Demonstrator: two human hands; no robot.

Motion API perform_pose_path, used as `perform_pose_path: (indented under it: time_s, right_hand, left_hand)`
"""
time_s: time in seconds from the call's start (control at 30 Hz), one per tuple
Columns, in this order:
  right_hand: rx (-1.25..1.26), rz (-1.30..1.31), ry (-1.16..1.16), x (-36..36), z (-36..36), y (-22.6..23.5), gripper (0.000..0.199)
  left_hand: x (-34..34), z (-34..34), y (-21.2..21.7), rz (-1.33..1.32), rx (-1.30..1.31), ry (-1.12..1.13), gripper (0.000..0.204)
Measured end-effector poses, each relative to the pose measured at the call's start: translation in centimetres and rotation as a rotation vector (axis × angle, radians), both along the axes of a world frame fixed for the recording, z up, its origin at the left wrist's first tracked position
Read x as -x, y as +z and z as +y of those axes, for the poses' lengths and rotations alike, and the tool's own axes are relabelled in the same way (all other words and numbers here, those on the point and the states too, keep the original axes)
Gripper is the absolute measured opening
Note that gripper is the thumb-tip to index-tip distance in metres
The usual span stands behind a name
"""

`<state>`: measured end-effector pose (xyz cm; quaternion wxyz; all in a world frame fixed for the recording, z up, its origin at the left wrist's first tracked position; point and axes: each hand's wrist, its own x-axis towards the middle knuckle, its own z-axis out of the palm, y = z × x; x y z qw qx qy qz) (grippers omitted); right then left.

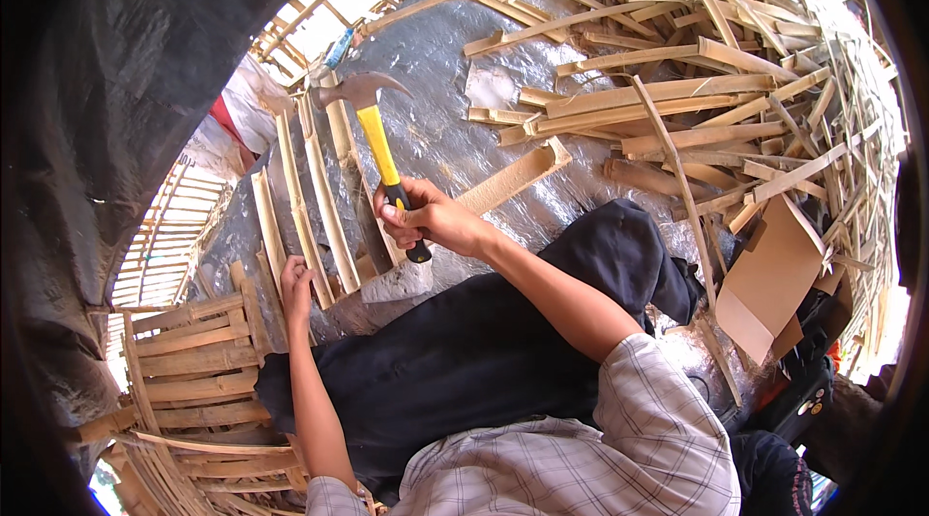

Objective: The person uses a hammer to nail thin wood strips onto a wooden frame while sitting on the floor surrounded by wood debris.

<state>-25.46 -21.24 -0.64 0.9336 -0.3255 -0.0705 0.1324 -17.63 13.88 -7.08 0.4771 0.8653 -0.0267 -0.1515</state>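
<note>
While I watch from my remote post, the right hand (423, 216), forearm angled forward-left, wraps its fingers round one yellow-and-black hammer (378, 141), raised above at least three bamboo strips (326, 197) | left hand (297, 288) reaches forward beside them, fingers bunched; pinching, I cannot tell

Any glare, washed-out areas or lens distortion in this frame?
Head view: fisheye bending toward the dark border; bright glare on the grey plastic sheet; washed-out light behind the slatted wall at left; the hammer in the right hand looks fairly sharp.
</note>
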Motion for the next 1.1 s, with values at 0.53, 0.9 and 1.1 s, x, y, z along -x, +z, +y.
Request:
perform_pose_path:
  time_s: [0.53, 0.9, 1.1]
  right_hand:
    - [0.892, -0.469, -0.618, 0.4, -2.1, 2.0, 0.01]
    - [0.965, -0.538, -0.84, 0.7, -2.2, 2.4, 0.024]
    - [0.807, -0.584, -1.075, 0.9, -3.0, 2.9, 0.016]
  left_hand:
    - [0.6, -1.0, 1.0, 0.007, 0.013, 0.009, 0.006]
    - [0.4, -1.0, 0.2, -0.035, 0.03, 0.007, 0.005]
    - [0.1, -0.2, -0.1, -0.067, 0.003, -0.012, 0.008]
